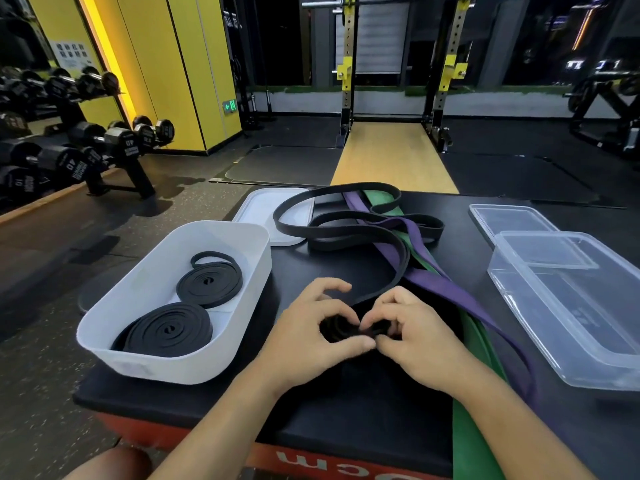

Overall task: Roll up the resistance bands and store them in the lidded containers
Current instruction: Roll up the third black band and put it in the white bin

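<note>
Head view: a half-rolled black band (341, 330) is pinched on the bench (363, 414) by the grips of left hand (311, 327) and right hand (415, 341); its loose tail (381, 237) must next be wound in.

In the left tub (166, 368) lie rolled bands (209, 283); loose bands (433, 284) lie right of it.
</note>
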The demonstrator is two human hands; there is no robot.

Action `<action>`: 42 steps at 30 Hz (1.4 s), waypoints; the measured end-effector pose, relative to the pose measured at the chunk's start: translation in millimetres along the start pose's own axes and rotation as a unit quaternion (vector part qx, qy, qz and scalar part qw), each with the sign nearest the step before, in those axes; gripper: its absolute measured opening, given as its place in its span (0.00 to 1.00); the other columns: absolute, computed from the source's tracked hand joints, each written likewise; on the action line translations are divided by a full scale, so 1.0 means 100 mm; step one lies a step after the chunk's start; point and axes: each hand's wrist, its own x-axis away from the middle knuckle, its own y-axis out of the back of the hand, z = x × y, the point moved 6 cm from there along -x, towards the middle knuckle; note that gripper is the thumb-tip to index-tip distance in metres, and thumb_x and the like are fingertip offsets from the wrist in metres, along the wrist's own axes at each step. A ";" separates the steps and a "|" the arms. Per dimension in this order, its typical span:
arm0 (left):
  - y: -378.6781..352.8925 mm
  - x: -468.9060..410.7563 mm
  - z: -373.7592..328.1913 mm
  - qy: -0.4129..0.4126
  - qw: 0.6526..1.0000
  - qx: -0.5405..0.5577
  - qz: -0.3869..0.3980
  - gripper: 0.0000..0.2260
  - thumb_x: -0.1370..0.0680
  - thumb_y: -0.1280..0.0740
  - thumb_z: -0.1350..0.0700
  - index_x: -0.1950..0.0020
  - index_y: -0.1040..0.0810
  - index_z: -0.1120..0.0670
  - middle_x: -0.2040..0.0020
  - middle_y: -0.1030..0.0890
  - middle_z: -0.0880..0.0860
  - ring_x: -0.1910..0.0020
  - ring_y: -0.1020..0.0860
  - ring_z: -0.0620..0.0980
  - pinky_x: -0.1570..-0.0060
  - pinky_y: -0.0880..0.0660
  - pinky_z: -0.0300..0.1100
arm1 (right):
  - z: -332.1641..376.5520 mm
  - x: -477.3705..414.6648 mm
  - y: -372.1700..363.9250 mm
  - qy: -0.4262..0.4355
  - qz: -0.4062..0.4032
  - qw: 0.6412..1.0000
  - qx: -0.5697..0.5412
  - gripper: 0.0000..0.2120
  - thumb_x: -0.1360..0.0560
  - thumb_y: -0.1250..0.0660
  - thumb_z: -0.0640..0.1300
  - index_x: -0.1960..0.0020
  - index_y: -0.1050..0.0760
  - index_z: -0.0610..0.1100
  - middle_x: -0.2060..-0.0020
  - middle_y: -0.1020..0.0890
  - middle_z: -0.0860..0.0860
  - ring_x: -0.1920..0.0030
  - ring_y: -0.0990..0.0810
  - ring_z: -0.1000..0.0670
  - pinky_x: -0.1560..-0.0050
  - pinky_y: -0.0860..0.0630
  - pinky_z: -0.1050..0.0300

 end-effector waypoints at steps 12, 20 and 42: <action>0.06 0.01 0.04 -0.005 0.997 0.010 -0.074 0.07 0.26 0.21 0.50 0.59 0.18 0.47 0.38 0.24 0.37 0.36 0.23 0.40 0.38 0.26 0.42 | -0.03 -0.02 0.03 -0.006 -0.050 0.999 0.001 0.20 0.28 0.28 0.33 0.51 0.19 0.59 0.58 0.23 0.56 0.61 0.23 0.54 0.57 0.29 0.68; 0.12 0.03 0.10 0.028 0.990 -0.048 -0.128 0.14 0.25 0.23 0.45 0.40 0.17 0.40 0.40 0.34 0.36 0.42 0.30 0.39 0.43 0.30 0.31 | -0.04 0.00 -0.01 0.014 -0.032 0.999 0.001 0.14 0.25 0.25 0.39 0.51 0.21 0.59 0.58 0.22 0.53 0.58 0.24 0.53 0.56 0.29 0.67; 0.01 0.03 -0.07 -0.002 0.995 0.089 0.046 0.12 0.28 0.19 0.53 0.51 0.20 0.46 0.52 0.15 0.44 0.45 0.17 0.45 0.38 0.24 0.42 | 0.06 0.06 -0.06 0.038 0.019 0.999 0.033 0.23 0.30 0.27 0.41 0.41 0.27 0.62 0.59 0.22 0.57 0.59 0.24 0.52 0.57 0.24 0.54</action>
